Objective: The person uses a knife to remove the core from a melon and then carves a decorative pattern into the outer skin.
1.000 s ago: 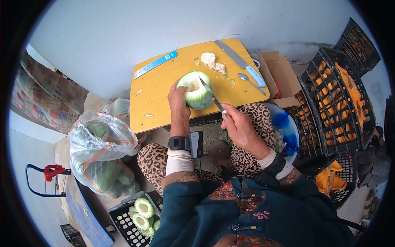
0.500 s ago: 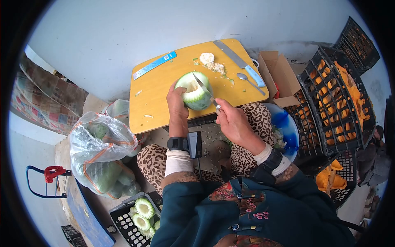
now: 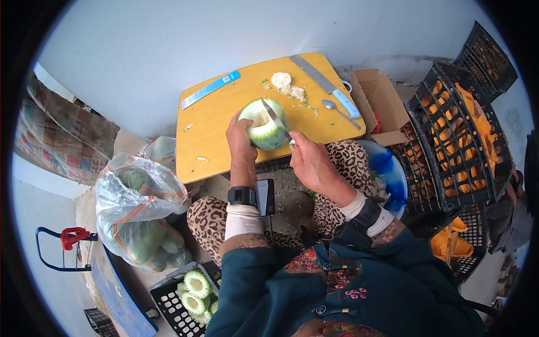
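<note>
A green-skinned melon (image 3: 268,136), cut open at the top with its pale hollow inside showing, is held above the near part of the yellow table (image 3: 216,129). My left hand (image 3: 241,137) grips its left side, thumb over the cut rim. In my right hand (image 3: 311,160) is a small knife (image 3: 275,117), fingers wrapped round its handle. The blade lies against the rim on the right, its tip pointing up and left. Beyond the melon lie a pale round cut-off piece (image 3: 281,80) and a heap of seedy pulp (image 3: 293,92).
On the table are a large blue-handled knife (image 3: 323,78), a spoon (image 3: 339,113) and a blue strip (image 3: 210,90). A basin (image 3: 396,180) and a cardboard box (image 3: 382,106) stand right, near black crates (image 3: 449,140). Left are bagged melons (image 3: 143,224) and a crate of carved pieces (image 3: 179,303).
My right hand has shifted slightly left with the knife, and the blade has moved a little along the melon's rim. The left hand still holds the melon in nearly the same place.
</note>
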Action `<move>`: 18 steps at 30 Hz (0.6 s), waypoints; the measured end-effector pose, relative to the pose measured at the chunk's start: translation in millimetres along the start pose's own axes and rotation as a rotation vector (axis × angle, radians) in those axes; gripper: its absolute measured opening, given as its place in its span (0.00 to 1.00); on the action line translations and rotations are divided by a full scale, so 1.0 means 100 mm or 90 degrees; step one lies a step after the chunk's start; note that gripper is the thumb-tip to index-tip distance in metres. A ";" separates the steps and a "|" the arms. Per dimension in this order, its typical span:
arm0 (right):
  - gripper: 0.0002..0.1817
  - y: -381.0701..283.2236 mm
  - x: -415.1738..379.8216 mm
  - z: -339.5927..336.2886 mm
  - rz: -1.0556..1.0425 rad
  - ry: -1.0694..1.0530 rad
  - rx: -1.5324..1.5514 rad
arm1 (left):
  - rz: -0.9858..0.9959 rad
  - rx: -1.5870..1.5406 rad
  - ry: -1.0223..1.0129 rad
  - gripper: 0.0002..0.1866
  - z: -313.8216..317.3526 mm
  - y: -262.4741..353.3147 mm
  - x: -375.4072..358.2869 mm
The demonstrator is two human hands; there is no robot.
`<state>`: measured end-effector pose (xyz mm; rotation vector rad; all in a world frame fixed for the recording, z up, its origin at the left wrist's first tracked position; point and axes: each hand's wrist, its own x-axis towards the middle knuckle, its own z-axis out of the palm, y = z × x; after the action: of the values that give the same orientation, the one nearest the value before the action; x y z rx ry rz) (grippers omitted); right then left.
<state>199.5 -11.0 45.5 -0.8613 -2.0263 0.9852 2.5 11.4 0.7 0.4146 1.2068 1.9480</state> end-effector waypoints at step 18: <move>0.18 -0.03 -0.31 -0.15 0.098 -0.063 0.049 | 0.007 0.014 -0.029 0.24 0.10 0.05 -0.07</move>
<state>227.5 -32.0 45.5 -0.9543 -2.0129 1.2052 11.1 11.0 10.6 0.4751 1.2005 1.9252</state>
